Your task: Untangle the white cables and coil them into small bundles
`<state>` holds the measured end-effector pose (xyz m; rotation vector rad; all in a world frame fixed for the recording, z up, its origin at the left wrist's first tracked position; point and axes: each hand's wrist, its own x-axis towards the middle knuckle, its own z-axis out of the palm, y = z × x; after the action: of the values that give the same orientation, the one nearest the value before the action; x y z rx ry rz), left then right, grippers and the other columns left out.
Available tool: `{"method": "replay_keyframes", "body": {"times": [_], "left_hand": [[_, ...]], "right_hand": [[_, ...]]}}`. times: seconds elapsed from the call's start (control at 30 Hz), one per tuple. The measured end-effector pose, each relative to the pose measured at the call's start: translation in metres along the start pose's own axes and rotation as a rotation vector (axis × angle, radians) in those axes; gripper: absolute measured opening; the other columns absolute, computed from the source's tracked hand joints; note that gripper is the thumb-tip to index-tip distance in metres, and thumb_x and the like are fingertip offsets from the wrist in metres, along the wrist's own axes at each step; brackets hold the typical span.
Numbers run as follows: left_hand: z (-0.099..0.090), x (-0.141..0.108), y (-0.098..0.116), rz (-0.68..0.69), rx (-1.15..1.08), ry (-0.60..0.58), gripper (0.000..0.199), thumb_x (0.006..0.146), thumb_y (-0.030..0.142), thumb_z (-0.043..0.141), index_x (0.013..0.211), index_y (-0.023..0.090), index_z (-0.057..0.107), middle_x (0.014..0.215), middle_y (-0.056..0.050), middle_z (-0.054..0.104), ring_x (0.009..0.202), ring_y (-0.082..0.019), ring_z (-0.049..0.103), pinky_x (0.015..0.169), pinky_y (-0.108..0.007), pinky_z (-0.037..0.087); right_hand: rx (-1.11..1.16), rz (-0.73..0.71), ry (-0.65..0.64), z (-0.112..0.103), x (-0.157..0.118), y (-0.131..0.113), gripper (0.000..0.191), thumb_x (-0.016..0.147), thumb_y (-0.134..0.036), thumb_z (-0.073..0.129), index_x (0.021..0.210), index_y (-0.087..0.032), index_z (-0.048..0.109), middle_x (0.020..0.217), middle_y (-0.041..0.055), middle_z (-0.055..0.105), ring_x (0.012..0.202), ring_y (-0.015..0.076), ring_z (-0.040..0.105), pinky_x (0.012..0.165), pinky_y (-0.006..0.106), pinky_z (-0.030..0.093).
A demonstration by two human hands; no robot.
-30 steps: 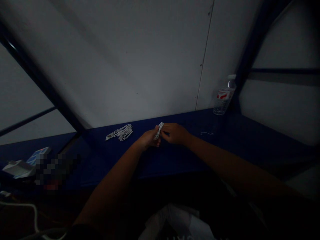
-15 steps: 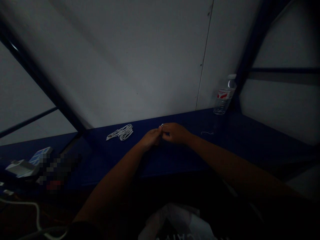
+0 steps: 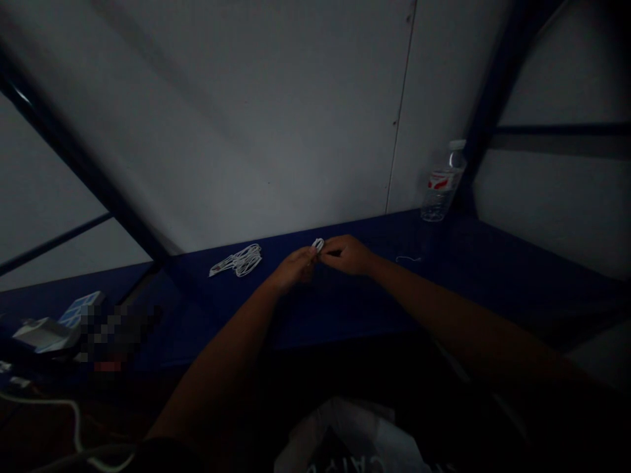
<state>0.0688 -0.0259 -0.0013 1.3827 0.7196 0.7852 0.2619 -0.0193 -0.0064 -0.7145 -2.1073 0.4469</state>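
Close together over the blue shelf, my two hands meet at a small looped bundle of white cord. My left hand is closed on its lower part, and the loops stick up past the fingertips. From the right, my right hand pinches at the same bundle with thumb and fingers; exactly where it grips is too dark to tell. Left of my hands lie several white cord bundles, side by side on the shelf. A short loose piece of thin white cord lies to the right.
A clear water bottle with a red and white label stands at the back right, by a blue post. White boxes and a blurred-out patch are at the left. A pale cable hangs low left. The blue shelf backs onto a grey wall.
The white cord's loops now show above my left fingers, where only a bit showed before. My right hand has shifted slightly and its fingers have changed pose. The view has tilted a little.
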Motion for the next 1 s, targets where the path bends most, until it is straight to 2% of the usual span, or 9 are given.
{"method": "replay_keyframes", "body": {"times": [0.13,0.27,0.43,0.53,0.63,0.73,0.87,1.0], "left_hand": [[0.001,0.000,0.002,-0.035,0.004,0.001,0.045,0.081,0.060,0.064,0.079,0.017,0.050,0.054,0.008,0.030,0.044,-0.005,0.024,0.043,-0.019,0.019],[0.000,0.002,0.001,-0.097,-0.035,0.018,0.045,0.082,0.060,0.062,0.078,0.018,0.049,0.054,0.009,0.027,0.042,-0.005,0.021,0.042,-0.020,0.016],[-0.003,0.003,0.003,-0.174,-0.110,0.050,0.047,0.081,0.062,0.063,0.074,0.019,0.046,0.053,0.010,0.025,0.041,-0.004,0.019,0.042,-0.020,0.015],[-0.005,0.002,0.005,-0.189,-0.144,0.049,0.048,0.079,0.062,0.065,0.074,0.018,0.046,0.053,0.010,0.025,0.041,-0.004,0.020,0.042,-0.019,0.016],[-0.005,0.001,0.006,-0.202,-0.150,0.049,0.049,0.078,0.063,0.065,0.072,0.018,0.046,0.052,0.010,0.025,0.041,-0.004,0.021,0.042,-0.020,0.016],[-0.005,0.001,0.006,-0.210,-0.130,0.058,0.050,0.078,0.064,0.064,0.070,0.019,0.043,0.052,0.010,0.025,0.041,-0.005,0.021,0.042,-0.020,0.017],[-0.005,0.002,0.002,-0.163,-0.011,0.100,0.050,0.081,0.066,0.058,0.071,0.020,0.044,0.051,0.009,0.028,0.041,-0.006,0.023,0.043,-0.021,0.018],[-0.006,0.004,-0.001,-0.015,0.310,0.160,0.050,0.087,0.067,0.048,0.073,0.018,0.050,0.052,0.005,0.039,0.043,-0.008,0.033,0.044,-0.024,0.025]], "right_hand": [[0.122,0.094,-0.044,0.001,0.000,0.001,0.021,0.085,-0.032,0.058,0.073,-0.019,0.071,0.072,0.0011,0.068,0.061,0.0128,0.060,0.058,0.025,0.043],[0.100,0.110,-0.046,0.002,-0.001,-0.001,0.024,0.086,-0.033,0.056,0.076,-0.018,0.071,0.070,0.0010,0.066,0.058,0.0123,0.058,0.057,0.025,0.042],[-0.117,-0.006,0.013,-0.002,-0.005,-0.003,0.018,0.085,-0.030,0.059,0.088,-0.017,0.072,0.078,0.0042,0.067,0.067,0.0145,0.060,0.064,0.027,0.045],[-0.234,-0.063,0.050,-0.002,-0.006,-0.002,0.024,0.084,-0.031,0.063,0.103,-0.017,0.069,0.087,0.0062,0.067,0.071,0.0155,0.060,0.069,0.029,0.048],[-0.367,-0.156,0.024,0.003,-0.006,-0.003,0.027,0.086,-0.031,0.063,0.111,-0.019,0.067,0.099,0.0081,0.069,0.087,0.0192,0.063,0.081,0.033,0.050],[-0.487,-0.171,0.009,0.012,-0.005,-0.003,0.024,0.091,-0.026,0.056,0.110,-0.018,0.067,0.107,0.0098,0.069,0.098,0.0216,0.063,0.087,0.034,0.049],[-0.561,-0.113,0.010,0.019,-0.006,-0.002,0.024,0.093,-0.026,0.054,0.110,-0.016,0.067,0.107,0.0115,0.069,0.095,0.0222,0.064,0.085,0.034,0.050],[-0.534,-0.083,0.000,0.021,-0.007,-0.004,0.025,0.093,-0.024,0.052,0.110,-0.014,0.068,0.106,0.0123,0.070,0.095,0.0224,0.064,0.085,0.034,0.049]]}}
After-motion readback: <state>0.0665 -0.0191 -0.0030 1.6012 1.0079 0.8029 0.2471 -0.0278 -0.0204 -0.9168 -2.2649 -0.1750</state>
